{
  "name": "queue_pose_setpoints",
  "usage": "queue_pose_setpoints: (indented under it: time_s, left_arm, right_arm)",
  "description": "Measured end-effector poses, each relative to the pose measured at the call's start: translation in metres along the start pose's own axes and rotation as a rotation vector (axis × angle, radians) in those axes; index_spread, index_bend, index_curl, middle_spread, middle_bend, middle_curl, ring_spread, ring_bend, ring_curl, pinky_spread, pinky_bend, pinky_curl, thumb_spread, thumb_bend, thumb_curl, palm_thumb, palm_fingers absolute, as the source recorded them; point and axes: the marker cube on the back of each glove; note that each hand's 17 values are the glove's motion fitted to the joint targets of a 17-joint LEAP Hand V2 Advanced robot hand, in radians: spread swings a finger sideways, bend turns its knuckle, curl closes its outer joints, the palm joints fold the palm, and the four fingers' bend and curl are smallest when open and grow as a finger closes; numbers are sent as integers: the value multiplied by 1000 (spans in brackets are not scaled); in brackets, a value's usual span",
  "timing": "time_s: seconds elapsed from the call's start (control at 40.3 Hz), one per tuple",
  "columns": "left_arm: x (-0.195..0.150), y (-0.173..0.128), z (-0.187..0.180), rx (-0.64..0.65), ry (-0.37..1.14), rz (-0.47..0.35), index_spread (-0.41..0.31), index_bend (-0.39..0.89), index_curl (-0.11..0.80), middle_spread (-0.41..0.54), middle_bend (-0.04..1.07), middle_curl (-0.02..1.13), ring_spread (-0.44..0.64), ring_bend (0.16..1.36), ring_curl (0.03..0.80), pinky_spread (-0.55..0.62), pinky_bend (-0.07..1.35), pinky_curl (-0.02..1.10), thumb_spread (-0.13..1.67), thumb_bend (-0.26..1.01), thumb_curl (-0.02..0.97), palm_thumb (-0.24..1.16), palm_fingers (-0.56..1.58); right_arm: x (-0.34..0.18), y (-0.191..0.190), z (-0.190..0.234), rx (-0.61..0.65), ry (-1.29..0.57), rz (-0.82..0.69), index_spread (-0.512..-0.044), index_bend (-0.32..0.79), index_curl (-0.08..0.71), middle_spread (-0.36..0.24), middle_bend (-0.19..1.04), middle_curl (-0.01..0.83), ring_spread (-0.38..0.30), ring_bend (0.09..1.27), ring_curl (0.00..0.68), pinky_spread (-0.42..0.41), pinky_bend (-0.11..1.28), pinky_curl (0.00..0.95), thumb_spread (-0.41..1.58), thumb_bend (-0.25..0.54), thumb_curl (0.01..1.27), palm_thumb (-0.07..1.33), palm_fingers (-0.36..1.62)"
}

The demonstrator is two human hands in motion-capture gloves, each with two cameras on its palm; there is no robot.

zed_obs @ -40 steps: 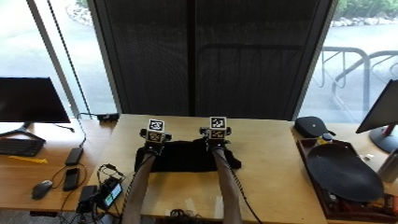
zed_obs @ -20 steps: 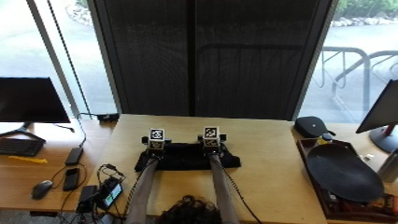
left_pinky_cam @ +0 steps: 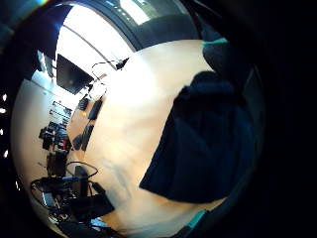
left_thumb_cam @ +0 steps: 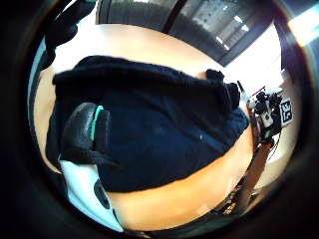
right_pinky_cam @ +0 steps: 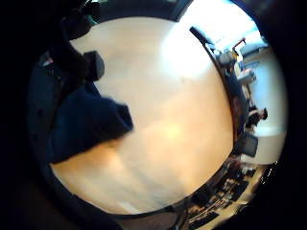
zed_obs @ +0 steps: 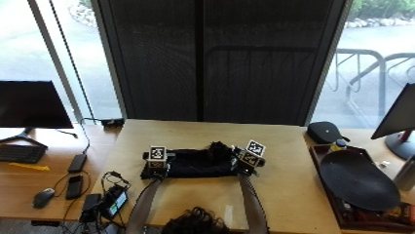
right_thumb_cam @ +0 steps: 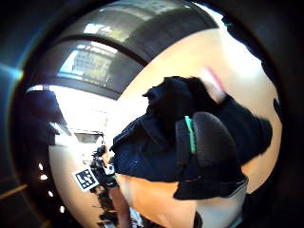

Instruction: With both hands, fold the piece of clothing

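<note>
Two hands: yours, one at each end of the garment (zed_obs: 195, 164).
Left hand (zed_obs: 157, 163): thumb curled on cloth.
Right hand (zed_obs: 246, 160): thumb curled on cloth.
Garment: black, bunched on table (zed_obs: 292, 185).

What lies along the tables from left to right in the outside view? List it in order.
Keyboard → computer mouse → phone → left hand → black garment → right hand → large black dish → monitor at the right edge.
</note>
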Motion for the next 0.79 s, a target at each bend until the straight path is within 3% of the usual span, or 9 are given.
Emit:
queue_pose_setpoints:
  time_s: [0.099,0.174,0.248,0.521,0.621,0.695,0.72,0.745,0.794]
  left_arm:
    - [-5,14,16,-78,-28,19,-157,168,288,-162,287,440,-106,615,408,129,436,318,1198,-69,315,548,528]
    - [-6,34,26,-257,22,0,-163,190,309,-141,269,440,-62,569,394,156,412,320,1221,-60,298,475,513]
    - [-5,50,32,-413,98,-27,-166,207,330,-114,231,437,-22,532,383,189,392,321,1243,-51,282,412,484]
    - [1,31,70,-337,200,-13,-153,183,374,5,115,376,157,457,353,309,450,348,1335,-40,208,158,276]
    - [1,46,67,-460,206,-17,-141,160,371,31,118,350,196,479,349,337,483,355,1348,-37,190,91,237]
    - [-1,37,72,-393,203,-25,-137,166,373,43,130,339,220,490,347,349,500,359,1357,-27,184,65,226]
    - [-1,32,75,-347,202,-26,-136,167,374,46,136,336,225,493,346,353,504,359,1359,-24,183,58,225]
    - [-2,27,78,-315,202,-27,-136,163,374,47,144,336,229,499,347,356,506,360,1363,-19,184,58,225]
    - [-2,25,81,-300,206,-25,-134,163,375,46,154,333,238,506,345,361,510,361,1368,-16,183,50,226]
  right_arm:
    - [28,17,10,-101,36,112,-269,3,232,-48,137,372,-30,499,389,23,782,421,1201,-73,319,613,438]
    - [39,34,16,-224,84,175,-258,20,207,-12,153,364,-1,522,387,46,825,424,1216,-57,313,553,421]
    - [44,38,23,-264,130,240,-247,30,187,16,171,360,20,546,387,61,856,424,1228,-41,311,519,419]
    - [33,27,47,-291,95,329,-198,29,124,82,235,383,20,662,405,65,867,404,1261,-10,312,498,492]
    - [30,27,51,-311,95,375,-181,21,107,106,274,398,8,689,411,66,845,393,1282,29,330,585,509]
    - [29,25,54,-314,92,405,-167,21,96,116,295,406,-8,713,415,71,826,386,1281,59,349,664,515]
    - [29,24,54,-319,82,413,-165,0,86,118,296,406,-40,767,432,45,819,384,1273,76,361,705,548]
    - [29,22,54,-325,70,423,-163,-60,61,113,274,400,-79,813,441,-49,905,408,1257,89,372,744,641]
    - [29,19,53,-339,31,433,-156,-96,31,103,276,402,-122,852,441,-134,957,405,1233,99,384,789,704]
